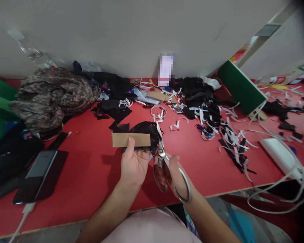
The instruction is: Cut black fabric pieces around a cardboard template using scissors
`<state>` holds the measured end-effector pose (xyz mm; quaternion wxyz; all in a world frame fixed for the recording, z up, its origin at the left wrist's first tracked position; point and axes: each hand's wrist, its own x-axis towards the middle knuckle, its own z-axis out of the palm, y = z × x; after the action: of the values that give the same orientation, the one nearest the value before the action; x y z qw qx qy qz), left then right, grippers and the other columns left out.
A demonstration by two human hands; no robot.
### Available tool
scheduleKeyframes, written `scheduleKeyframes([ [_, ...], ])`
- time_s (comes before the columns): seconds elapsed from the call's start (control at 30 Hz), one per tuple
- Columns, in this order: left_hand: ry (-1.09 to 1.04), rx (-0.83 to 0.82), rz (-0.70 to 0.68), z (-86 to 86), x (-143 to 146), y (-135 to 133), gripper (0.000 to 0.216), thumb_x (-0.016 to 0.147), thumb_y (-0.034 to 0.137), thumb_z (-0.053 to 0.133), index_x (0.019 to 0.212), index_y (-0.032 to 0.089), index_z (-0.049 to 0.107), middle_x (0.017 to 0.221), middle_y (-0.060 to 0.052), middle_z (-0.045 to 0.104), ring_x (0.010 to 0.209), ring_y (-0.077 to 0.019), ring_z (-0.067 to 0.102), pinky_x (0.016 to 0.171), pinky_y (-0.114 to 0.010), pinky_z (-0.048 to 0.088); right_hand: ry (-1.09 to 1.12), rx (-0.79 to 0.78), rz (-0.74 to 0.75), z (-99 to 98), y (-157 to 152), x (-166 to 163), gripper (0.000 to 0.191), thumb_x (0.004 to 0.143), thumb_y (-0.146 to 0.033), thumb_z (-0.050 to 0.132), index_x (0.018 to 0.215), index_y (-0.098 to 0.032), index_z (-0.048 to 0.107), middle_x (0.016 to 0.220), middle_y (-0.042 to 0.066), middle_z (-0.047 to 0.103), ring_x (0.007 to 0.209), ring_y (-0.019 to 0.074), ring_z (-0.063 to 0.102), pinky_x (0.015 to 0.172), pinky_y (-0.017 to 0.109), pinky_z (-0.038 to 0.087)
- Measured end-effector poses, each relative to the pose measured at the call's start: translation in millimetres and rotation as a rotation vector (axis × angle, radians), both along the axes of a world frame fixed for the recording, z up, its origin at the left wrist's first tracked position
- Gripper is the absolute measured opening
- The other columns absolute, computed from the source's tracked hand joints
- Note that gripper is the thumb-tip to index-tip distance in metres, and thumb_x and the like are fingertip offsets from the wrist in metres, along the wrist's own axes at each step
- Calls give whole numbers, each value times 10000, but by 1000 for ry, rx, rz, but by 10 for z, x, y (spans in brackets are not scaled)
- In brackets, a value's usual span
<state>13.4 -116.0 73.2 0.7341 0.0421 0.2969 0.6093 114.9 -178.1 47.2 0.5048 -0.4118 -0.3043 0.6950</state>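
Observation:
My left hand [133, 164] pinches a brown cardboard strip [130, 139] together with a piece of black fabric [145, 131] that lies behind it, thumb on top. My right hand [176, 177] is closed through the handles of a large pair of steel scissors [163, 158]. Its blades point away from me and run along the right end of the cardboard, into the black fabric. Both hands hover just above the red table [91, 168], close to its front edge.
A floral cloth heap [53, 94] lies at the back left, a dark tablet-like device [40, 177] at the front left. Black scraps and white strips [228, 131] litter the right. A green board [239, 86] leans there; a white power strip [281, 157] with cables lies nearby.

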Motion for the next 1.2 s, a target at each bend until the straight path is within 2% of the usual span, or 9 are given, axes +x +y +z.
scheduleKeyframes([
  [0.1,9,-9,2,7,6,0,232,855,250,458,1020,165,596,1025,-63,664,956,-167,612,787,-273,509,-42,-21,-35,9,-26,-13,551,759,-706,304,839,-190,477,495,-78,366,338,37,279,310,141,267],
  [0.27,11,-8,9,7,3,-2,227,850,247,466,1017,167,597,1023,-63,664,941,-160,617,776,-257,509,-178,37,-42,23,-31,-11,561,763,-697,317,825,-168,494,448,-82,346,314,37,281,295,142,252],
  [0.5,24,12,-5,6,19,-14,227,847,251,473,1024,176,593,1034,-62,658,935,-159,618,779,-264,504,-117,46,-37,38,15,39,577,759,-711,293,857,-178,492,522,-67,359,359,40,299,321,149,297],
  [0.73,22,6,-16,-2,22,-25,214,840,250,489,1005,169,599,1004,-60,667,869,-141,633,751,-252,504,-207,62,-43,26,3,68,564,770,-692,302,836,-167,497,466,-77,349,332,33,285,305,131,245],
  [1.0,34,-2,-38,-3,37,-35,211,831,250,502,996,164,602,974,-61,673,845,-142,637,736,-259,507,-103,56,-57,4,30,68,569,762,-706,285,872,-183,480,591,-45,394,397,57,338,333,165,336],
  [1.2,26,-1,-39,-6,36,-35,203,831,245,502,989,168,603,984,-58,670,864,-145,632,751,-266,509,-166,25,-68,23,9,85,570,774,-697,273,843,-173,488,518,-69,360,348,39,289,317,144,266],
])
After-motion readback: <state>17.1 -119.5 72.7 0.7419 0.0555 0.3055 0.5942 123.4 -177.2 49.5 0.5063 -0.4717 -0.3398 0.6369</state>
